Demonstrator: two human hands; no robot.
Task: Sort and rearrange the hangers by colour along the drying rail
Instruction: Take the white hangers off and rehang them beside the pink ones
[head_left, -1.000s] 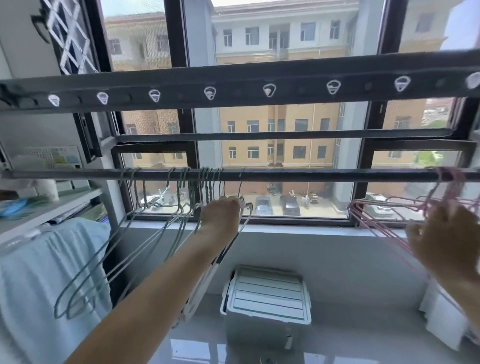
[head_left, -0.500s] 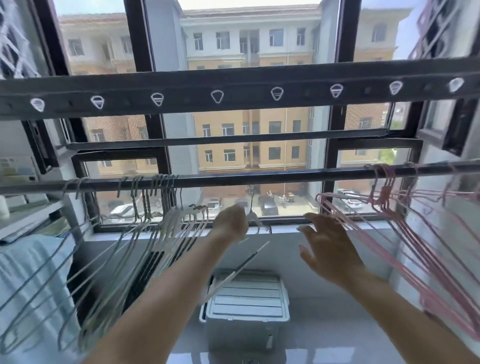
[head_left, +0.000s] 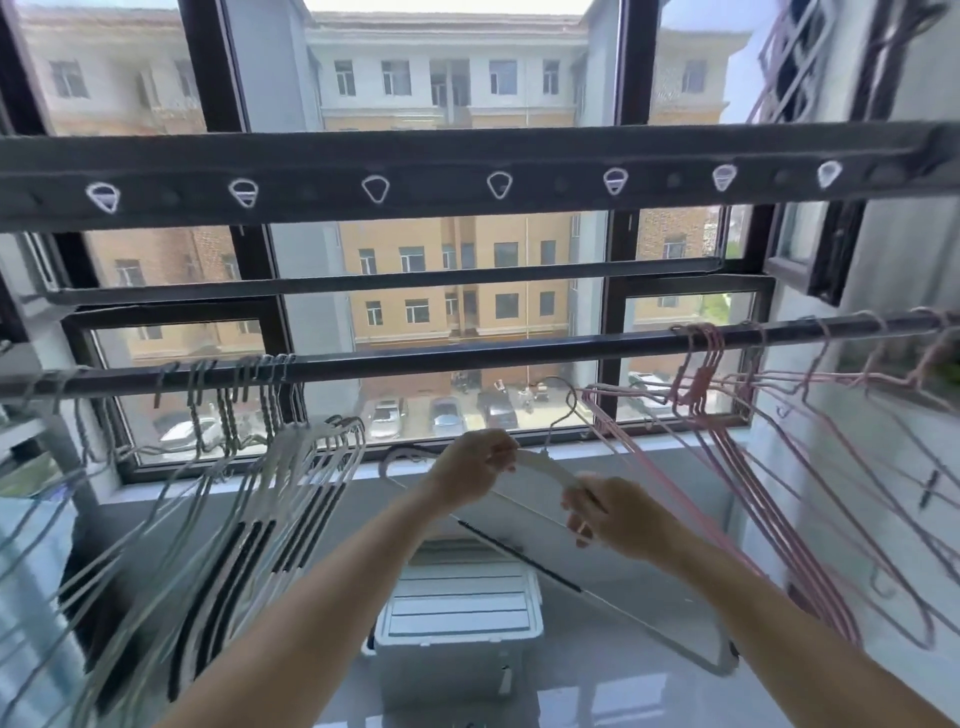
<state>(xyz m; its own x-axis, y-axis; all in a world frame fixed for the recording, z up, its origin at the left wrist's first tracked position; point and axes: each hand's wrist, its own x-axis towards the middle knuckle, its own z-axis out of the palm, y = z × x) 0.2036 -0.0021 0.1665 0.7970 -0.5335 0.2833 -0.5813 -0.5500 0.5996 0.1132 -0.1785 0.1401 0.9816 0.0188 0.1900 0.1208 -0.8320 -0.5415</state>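
One white hanger (head_left: 548, 467) with a dark non-slip strip on its lower bar is off the drying rail (head_left: 467, 354) and held between both hands, below the bare middle stretch of the rail. The left hand (head_left: 475, 467) has its fingers curled round the hanger near the neck. The right hand (head_left: 618, 514) is clasped on the sloping shoulder just beside it. The hanger's hook appears to point up toward the rail without touching it.

The sorting looks well advanced: a bunch of pale hangers (head_left: 291, 467) with the same dark strips crowds the left end of the rail, and the pink hangers (head_left: 727, 431) hang at the right end. The held hanger matches the left bunch, so the step in hand is most likely carrying it over there. The next move calls for lifting the hook over the rail beside that bunch and freeing both hands without snagging the neighbouring hooks.

A lidded storage box (head_left: 457, 597) sits on the floor beneath the hands, and a perforated bar (head_left: 441, 156) runs above the rail. No brand, label or writing can be read anywhere — not on the box, hangers or bar.
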